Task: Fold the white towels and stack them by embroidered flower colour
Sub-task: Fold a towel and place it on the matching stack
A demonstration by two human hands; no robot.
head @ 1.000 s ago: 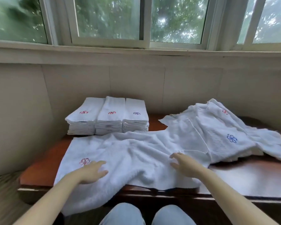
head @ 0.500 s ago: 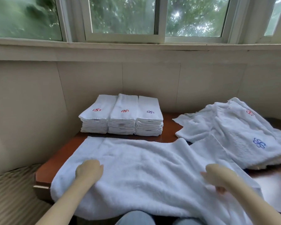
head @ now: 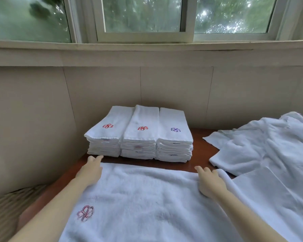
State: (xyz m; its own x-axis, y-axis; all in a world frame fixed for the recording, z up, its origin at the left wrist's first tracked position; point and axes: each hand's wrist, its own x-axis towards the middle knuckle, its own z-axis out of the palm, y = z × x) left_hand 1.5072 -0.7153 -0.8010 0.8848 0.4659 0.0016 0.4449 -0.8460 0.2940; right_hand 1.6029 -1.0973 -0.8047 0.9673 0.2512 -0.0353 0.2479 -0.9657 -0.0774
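Towel [head: 147, 198] with a red flower [head: 85, 213] lies spread flat on the worktop [head: 198, 145] at 6 o'clock in the head view. Your left grip [head: 91, 170] rests released on its far left corner. Your right grip [head: 208, 180] presses the far edge with its fingers straight, grasping nothing. You look to be smoothing it before the first fold, so next pinch both far corners and bring them toward you. Three folded stacks [head: 140, 137] wait at 12 o'clock and the unfolded heap [head: 269, 154] at 3 o'clock.
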